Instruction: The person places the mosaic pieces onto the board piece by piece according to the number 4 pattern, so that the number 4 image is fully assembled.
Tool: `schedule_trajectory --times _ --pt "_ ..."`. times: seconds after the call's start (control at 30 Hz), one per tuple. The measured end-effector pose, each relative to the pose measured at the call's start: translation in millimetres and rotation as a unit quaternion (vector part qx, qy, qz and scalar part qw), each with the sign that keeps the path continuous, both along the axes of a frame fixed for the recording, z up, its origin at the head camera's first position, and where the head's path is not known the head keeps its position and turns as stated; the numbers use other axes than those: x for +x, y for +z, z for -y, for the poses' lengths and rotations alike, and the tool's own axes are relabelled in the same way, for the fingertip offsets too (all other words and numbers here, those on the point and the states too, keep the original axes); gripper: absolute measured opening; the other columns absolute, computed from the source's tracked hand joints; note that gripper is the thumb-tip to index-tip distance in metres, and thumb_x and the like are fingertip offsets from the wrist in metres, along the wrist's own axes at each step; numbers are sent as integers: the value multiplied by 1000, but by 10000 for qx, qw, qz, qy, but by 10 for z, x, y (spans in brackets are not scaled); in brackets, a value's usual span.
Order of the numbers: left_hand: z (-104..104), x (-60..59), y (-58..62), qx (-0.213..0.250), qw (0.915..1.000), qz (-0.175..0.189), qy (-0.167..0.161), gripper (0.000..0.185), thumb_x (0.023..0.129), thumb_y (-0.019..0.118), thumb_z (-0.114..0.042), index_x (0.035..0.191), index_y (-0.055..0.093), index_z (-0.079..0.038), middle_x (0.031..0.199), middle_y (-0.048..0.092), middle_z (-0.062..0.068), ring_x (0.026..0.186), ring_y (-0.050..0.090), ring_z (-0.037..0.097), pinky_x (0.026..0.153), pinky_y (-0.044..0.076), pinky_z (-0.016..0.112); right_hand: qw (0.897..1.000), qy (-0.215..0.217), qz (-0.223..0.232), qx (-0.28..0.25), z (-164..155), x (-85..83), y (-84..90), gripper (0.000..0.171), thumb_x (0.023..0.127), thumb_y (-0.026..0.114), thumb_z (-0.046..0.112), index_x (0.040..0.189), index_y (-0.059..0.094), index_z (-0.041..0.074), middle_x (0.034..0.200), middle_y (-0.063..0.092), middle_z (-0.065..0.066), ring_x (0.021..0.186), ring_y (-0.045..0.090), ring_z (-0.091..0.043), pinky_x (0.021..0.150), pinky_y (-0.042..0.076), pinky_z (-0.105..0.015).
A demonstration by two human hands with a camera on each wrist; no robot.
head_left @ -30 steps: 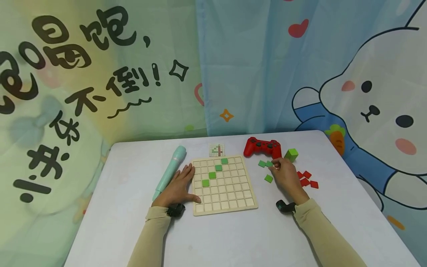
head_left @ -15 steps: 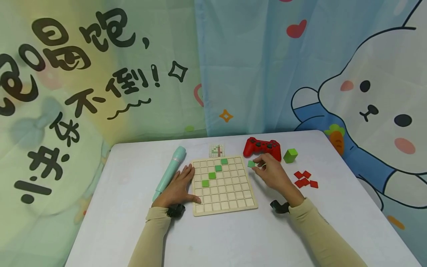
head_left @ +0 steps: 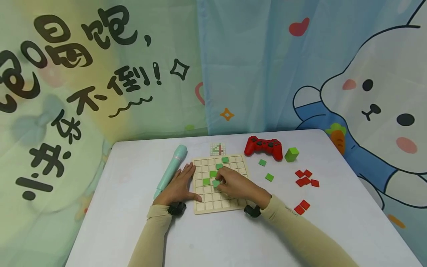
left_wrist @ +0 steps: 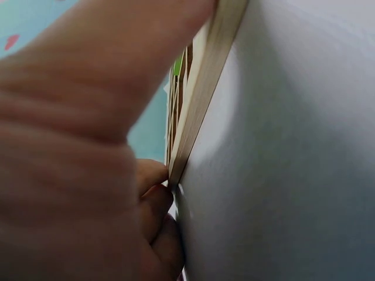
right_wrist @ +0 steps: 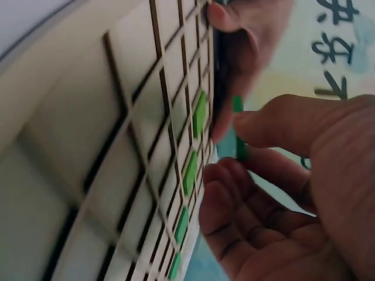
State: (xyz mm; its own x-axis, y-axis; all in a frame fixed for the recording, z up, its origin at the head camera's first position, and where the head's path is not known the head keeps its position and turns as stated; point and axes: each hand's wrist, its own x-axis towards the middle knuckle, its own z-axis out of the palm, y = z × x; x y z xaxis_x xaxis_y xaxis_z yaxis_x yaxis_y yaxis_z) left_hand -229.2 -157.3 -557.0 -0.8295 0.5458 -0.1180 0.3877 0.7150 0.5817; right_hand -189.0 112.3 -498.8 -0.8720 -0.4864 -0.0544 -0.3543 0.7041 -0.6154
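My left hand lies along the left edge of a wooden grid board, fingers straight, its thumb across the near-left corner. Several green square tiles sit in the board's cells in a diagonal line. Between thumb and fingers my right hand pinches another green tile, held on edge above the cells in the right wrist view. In the head view this tile appears just right of the lowest placed one. The board's wooden side shows beside the left hand in the left wrist view.
A small printed pattern card lies behind the board. To the left is a mint-green microphone. On the right are a red game controller, a green cube, two loose green tiles and several red tiles.
My right hand has taken a green tile from the loose ones right of the board and carried it left over the grid. Two red tiles near the right sleeve are uncovered. The left hand stays put.
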Motion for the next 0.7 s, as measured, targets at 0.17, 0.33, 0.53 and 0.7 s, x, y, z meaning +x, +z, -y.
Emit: schedule_trajectory --times 0.17,0.33,0.53,0.7 --pt "-13 -10 13 27 10000 -18 -65 134 75 94 -54 171 16 -3 181 10 15 170 8 35 139 8 57 9982 338 -48 494 202 -39 -34 14 99 74 11 107 64 6 100 62 -3 87 52 -12 77 49 -28" --pt "-24 -13 28 24 9999 12 -127 133 76 94 -54 171 15 -3 181 8 15 170 6 34 139 6 56 9961 414 -22 774 308 -51 -47 11 97 74 7 102 64 4 95 59 -3 82 50 -13 71 45 -25" --pt "-13 -7 58 -2 9999 6 -105 133 76 94 -54 171 16 -3 181 9 15 170 7 34 139 7 56 9962 421 -21 766 383 -64 -57 8 97 71 4 98 64 5 92 57 -3 79 49 -14 67 42 -24" --pt "10 5 47 -19 9999 52 -84 133 76 94 -54 171 15 -3 181 8 14 170 6 33 139 6 55 9966 477 -22 676 426 -56 -70 8 98 71 5 97 63 5 90 53 -2 78 48 -14 65 39 -24"
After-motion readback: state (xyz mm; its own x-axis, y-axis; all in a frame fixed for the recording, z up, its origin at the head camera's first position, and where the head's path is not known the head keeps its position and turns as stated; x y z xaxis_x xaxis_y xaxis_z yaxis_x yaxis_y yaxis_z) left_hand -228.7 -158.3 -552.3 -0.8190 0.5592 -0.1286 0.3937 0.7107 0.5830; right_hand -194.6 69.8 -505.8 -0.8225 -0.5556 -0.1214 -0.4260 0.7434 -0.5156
